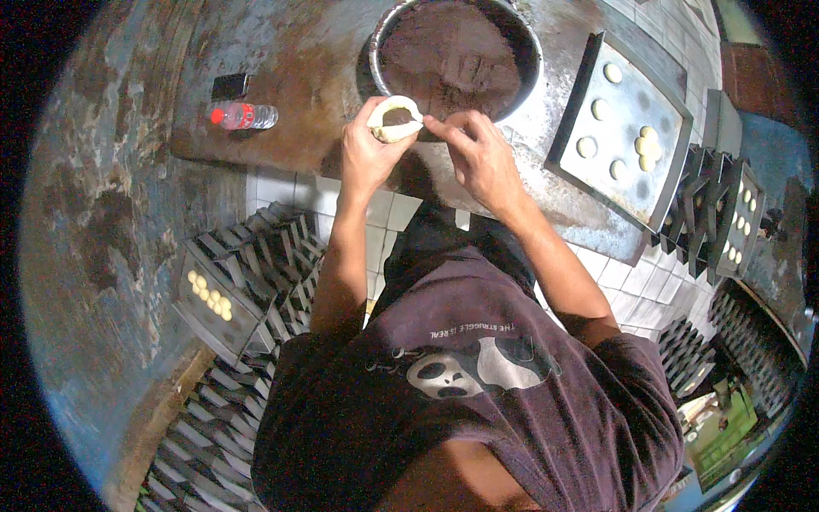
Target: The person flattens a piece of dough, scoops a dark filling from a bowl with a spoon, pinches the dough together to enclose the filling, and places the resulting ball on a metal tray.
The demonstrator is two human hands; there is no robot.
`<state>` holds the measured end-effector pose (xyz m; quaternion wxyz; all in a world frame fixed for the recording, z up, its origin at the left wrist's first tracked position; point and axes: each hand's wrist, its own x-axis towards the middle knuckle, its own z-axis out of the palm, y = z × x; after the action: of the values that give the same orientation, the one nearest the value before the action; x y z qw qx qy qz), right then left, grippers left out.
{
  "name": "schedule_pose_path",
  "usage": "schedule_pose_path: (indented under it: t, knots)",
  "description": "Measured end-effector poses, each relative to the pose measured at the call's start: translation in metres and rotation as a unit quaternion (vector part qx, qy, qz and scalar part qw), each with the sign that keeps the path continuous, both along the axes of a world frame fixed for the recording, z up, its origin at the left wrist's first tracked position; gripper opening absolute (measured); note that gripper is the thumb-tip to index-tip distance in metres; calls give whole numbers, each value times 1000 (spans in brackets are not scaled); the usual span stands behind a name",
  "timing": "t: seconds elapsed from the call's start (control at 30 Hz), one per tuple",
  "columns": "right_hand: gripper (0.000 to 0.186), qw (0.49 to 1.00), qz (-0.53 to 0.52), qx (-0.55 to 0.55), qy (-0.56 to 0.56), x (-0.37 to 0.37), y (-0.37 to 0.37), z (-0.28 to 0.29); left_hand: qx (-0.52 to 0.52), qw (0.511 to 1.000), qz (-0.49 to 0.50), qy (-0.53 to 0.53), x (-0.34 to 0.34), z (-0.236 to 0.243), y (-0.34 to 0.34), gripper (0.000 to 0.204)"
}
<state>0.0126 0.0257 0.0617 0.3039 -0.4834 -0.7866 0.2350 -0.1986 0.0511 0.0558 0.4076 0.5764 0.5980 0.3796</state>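
Observation:
A round of pale dough with dark brown filling in its hollow rests in my left hand, whose fingers curl round it. My right hand pinches a drawn-out bit of the dough's right edge between thumb and forefinger. The dough rim stands up round the filling, which still shows in the middle. Just beyond my hands is a large round metal basin holding a dark brown crumbly mass.
At right, a metal baking tray bears several dough balls. A red-capped bottle and a dark phone-like object lie at left on the stained table. Stacked trays flank me; the left stack's top tray holds dough balls.

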Motion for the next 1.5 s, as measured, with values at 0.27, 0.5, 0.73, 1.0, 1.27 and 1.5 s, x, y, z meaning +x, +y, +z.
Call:
schedule_pose_path:
  t: [0.27,0.5,0.73,1.0,1.27,1.5]
  knots:
    - [31,933,-271,-236,-9,89,-121,-141,-39,999,-29,-21,5,-32,2,36]
    - [62,969,-132,-206,37,87,-59,-27,-30,986,-167,1,39,9,-10,40]
    - [55,987,-3,-139,82,62,-2,65,-13,962,-271,-20,63,39,-2,43]
    - [35,876,-70,-341,335,62,-11,78,-156,914,-217,-306,55,50,-19,43]
    - [65,997,71,12,27,46,-7,120,-166,914,-119,-350,69,51,-26,31]
    - [32,988,51,-73,129,51,5,119,-252,879,-111,-390,62,71,-25,32]
